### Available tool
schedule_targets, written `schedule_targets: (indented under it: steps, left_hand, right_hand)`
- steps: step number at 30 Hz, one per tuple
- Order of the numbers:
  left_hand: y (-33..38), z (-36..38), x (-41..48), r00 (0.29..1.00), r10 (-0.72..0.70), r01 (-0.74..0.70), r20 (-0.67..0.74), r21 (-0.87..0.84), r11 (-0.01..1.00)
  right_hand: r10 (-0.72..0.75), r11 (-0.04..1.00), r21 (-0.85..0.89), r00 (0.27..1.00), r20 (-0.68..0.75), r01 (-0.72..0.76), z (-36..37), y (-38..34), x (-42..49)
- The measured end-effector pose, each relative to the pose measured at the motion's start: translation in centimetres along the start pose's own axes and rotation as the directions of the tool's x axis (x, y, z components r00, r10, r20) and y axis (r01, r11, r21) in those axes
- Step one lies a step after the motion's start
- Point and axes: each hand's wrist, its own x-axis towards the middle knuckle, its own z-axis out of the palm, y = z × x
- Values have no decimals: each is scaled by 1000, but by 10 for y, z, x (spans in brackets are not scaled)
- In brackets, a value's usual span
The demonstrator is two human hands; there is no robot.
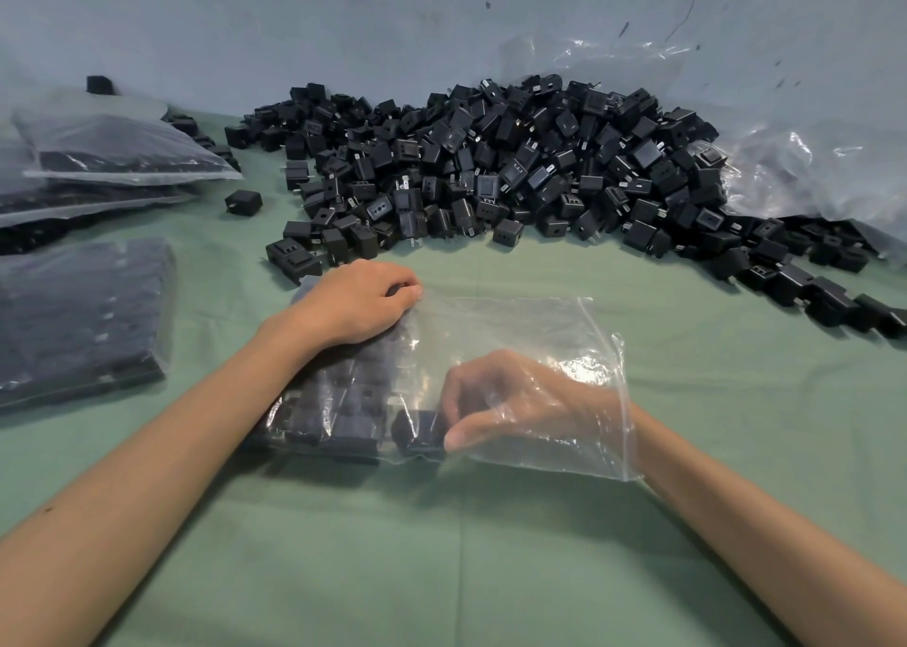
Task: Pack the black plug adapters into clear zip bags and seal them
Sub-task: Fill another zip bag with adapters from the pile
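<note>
A clear zip bag [515, 322] lies flat on the green cloth in front of me, its open mouth to the right. Several black plug adapters [338, 401] fill its left part in rows. My right hand [530, 401] is inside the bag, fingers pinched on one black adapter [417, 430] at the end of the near row. My left hand [358, 302] rests on top of the bag's far left corner, fingers curled and pressing it down. A big heap of loose black adapters [491, 170] lies behind the bag.
Filled bags of adapters are stacked at the left [122, 148] and one lies flat nearer me [83, 317]. A large crumpled plastic sheet [805, 175] sits at the right against the grey wall. Loose adapters trail along the right side [824, 283]. One adapter [244, 201] lies alone.
</note>
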Motion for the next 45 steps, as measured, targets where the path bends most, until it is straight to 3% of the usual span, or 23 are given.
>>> schedule_targets:
  steps: [6,9,13,16,22,25,29,31,36,39,40,42,45]
  left_hand:
    - [-1,0,0,1000,2,-2,8,-9,1000]
    - [-1,1,1,1000,2,-2,14,-9,1000]
    - [-2,1,1,1000,0,0,11,-11,1000]
    - [-2,1,1,1000,-2,2,7,-22,1000]
    - [-4,2,2,1000,2,-2,1,-30,1000]
    - [-4,2,2,1000,7,-7,4,-23,1000]
    - [-4,2,2,1000,7,-6,4,-17,1000]
    - [-4,2,3,1000,7,-7,4,-10,1000]
    - [-4,2,3,1000,14,-14,5,-8,1000]
    - [-4,2,3,1000,9,-9,9,-5,1000]
    - [-4,2,3,1000,10,-10,8,-4,1000]
    - [-4,2,3,1000,14,-14,4,-3,1000]
    - [-4,2,3,1000,10,-10,-5,-10,1000]
  right_hand:
    - [37,999,34,999,2,-37,-1,0,-6]
    - [51,998,40,996,-68,-49,4,-1,-3]
    - [138,984,-107,989,-43,-142,8,-1,12]
    - [14,995,104,998,-60,-7,9,-2,-4]
    - [-18,990,138,1000,20,15,1,-9,-15]
    - [-28,991,129,999,-17,30,2,-6,-14]
    - [-57,958,278,996,-66,73,7,3,-16]
    - [-38,956,292,999,-9,39,5,10,-13]
    - [-23,999,37,984,174,17,-16,18,-4]
    - [-178,974,206,872,455,91,-44,19,-18]
    - [-132,983,172,877,462,58,-56,18,-26]
    - [127,992,-26,957,262,-124,-81,18,-40]
    - [329,926,-205,944,25,-318,-130,37,-60]
